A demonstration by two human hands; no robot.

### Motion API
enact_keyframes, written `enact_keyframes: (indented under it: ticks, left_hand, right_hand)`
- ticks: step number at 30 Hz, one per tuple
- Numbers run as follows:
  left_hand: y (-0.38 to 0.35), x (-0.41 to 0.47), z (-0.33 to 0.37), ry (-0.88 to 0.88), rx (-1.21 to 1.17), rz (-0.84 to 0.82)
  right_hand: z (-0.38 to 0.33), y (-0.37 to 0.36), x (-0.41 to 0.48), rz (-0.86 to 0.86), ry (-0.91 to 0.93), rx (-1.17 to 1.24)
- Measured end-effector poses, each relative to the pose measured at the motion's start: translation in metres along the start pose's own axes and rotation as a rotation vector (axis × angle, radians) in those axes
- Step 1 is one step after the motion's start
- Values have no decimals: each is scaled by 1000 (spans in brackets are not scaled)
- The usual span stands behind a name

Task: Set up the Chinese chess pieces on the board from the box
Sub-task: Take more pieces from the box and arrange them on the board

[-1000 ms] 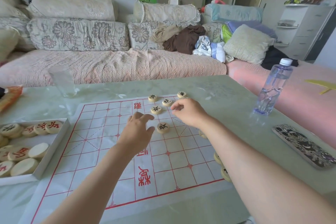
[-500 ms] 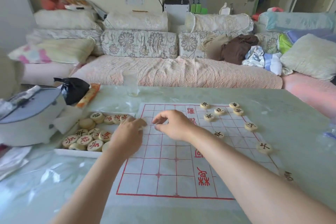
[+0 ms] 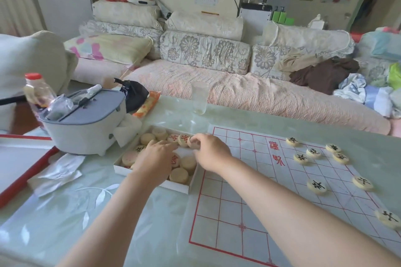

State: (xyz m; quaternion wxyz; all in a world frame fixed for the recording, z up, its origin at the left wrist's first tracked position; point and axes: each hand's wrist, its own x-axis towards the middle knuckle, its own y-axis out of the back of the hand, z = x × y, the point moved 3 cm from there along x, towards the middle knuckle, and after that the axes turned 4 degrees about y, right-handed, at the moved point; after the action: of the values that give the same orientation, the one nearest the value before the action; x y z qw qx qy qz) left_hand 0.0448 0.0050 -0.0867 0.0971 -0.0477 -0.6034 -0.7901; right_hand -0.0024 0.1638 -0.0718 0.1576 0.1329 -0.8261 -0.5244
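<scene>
Currently the box (image 3: 152, 180), a shallow white tray, sits on the worktop (image 3: 65, 212) just left of the board (image 3: 249, 212), touching or overlapping its left edge. It holds a loose pile of round wooden pieces (image 3: 179, 175): some face up with red characters, several blank side up, at least one with a black character at the left.

Left hand (image 3: 154, 159): palm down inside the box, fingers half curled and resting on the pieces. Grip state unclear, can't tell whether it has closed on one or just touches them.

Right hand (image 3: 209, 151): over the box's far right corner, next to the board edge. Thumb and fingertips pinched on one piece (image 3: 193, 143), tilted on edge, face not readable. It's at the level of the other pieces at the back row; lifted or not, can't tell.

Board: white sheet with red grid, flat on the worktop. Black-character pieces (image 3: 316, 186) already on its far and right part, eight visible, well apart from both hands. Near-left half of the grid is bare.

Other stuff: grey lidded case (image 3: 86, 123) left of the box, clear cup (image 3: 199, 97) behind it.
</scene>
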Motion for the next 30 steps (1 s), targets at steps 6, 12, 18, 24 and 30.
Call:
enact_keyframes:
  ticks: [6, 12, 18, 24, 30]
  left_hand:
    - [-6, 13, 0, -87, 64, -88]
    - [-7, 19, -13, -95, -31, -95]
    - [-7, 19, -23, -90, -172, -47]
    - [-11, 20, -22, -45, -196, -47]
    - [-10, 21, -23, -19, -236, -41]
  right_hand:
    - [7, -7, 44, -40, -61, -154]
    - [1, -18, 62, -127, -12, -320]
    - [-2, -20, 69, -76, 44, -440]
    - [-16, -23, 77, -22, 270, -483]
    - [-22, -28, 82, -118, 297, -491]
